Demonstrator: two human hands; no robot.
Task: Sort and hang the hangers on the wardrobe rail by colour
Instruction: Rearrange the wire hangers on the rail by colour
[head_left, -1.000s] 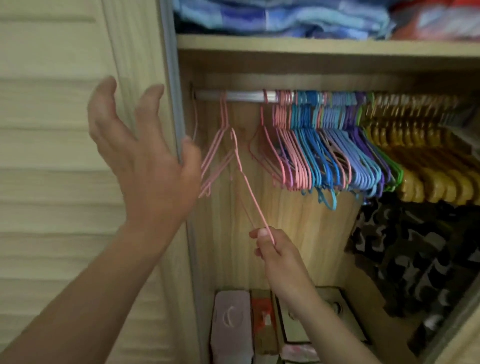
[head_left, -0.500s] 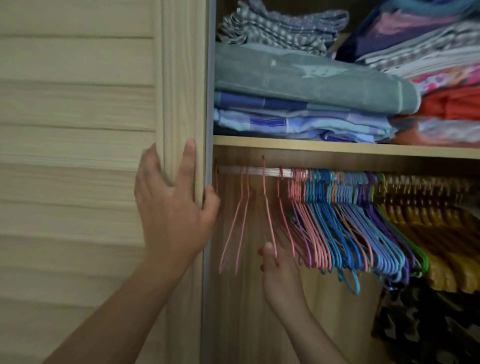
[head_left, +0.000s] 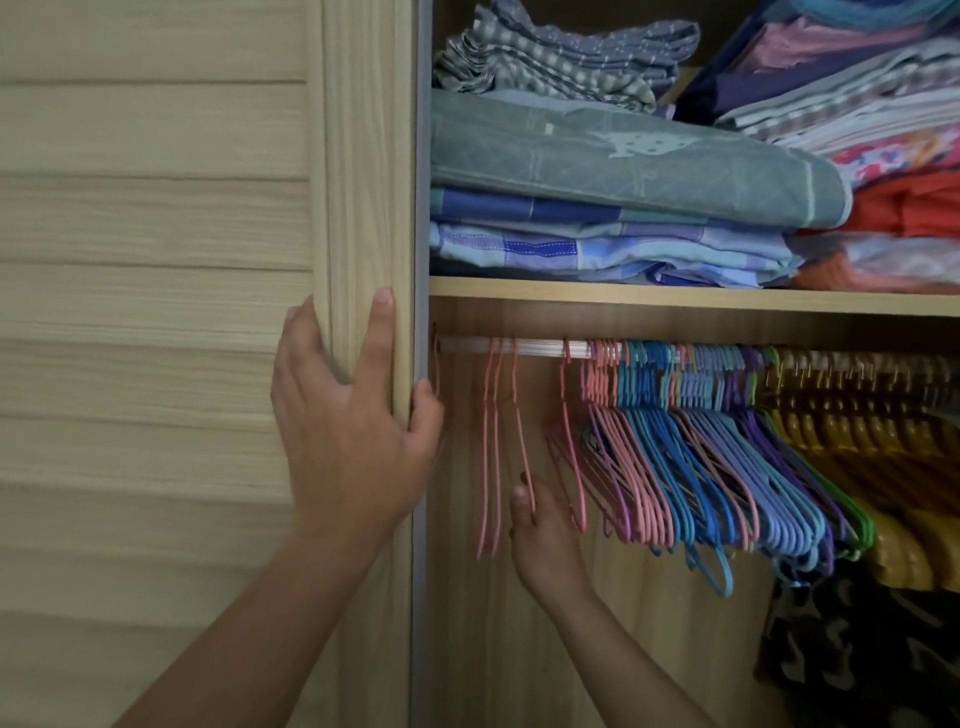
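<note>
— So, holding what, exactly, with the right hand (head_left: 545, 535)?

— Pinching the lower end of a pink hanger (head_left: 522, 441), fingers curled round the wire near its bottom corner. Reaching up from below, inside the wardrobe.

— And hanging where, that hanger?

— Hooking over the silver rail (head_left: 540, 347), just right of two other loose pink hangers (head_left: 491, 457) dangling near the rail's left end. Sitting apart from the packed bunch further right, though barely.

— Gripping anything with the left hand (head_left: 345, 431)?

— Wrapping round the edge of the wooden wardrobe door (head_left: 156, 312), thumb hooking behind the edge, fingers lying fairly straight along the front face. Touching no hanger.

— Running in what order, the bunch?

— Starting with more pink ones (head_left: 608, 457), then blue hangers (head_left: 691, 467), with some purple ones (head_left: 779, 457) and a green one (head_left: 857, 514) after that, then yellow hangers (head_left: 883, 467) filling the rail's right end. Mixing a little where pink meets blue.

— Lying above?

— Stacking on the shelf (head_left: 675, 296): folded fabrics (head_left: 623, 171), grey-green over blue checked. Showing a dark patterned garment (head_left: 857, 649) below the yellow ones.
</note>
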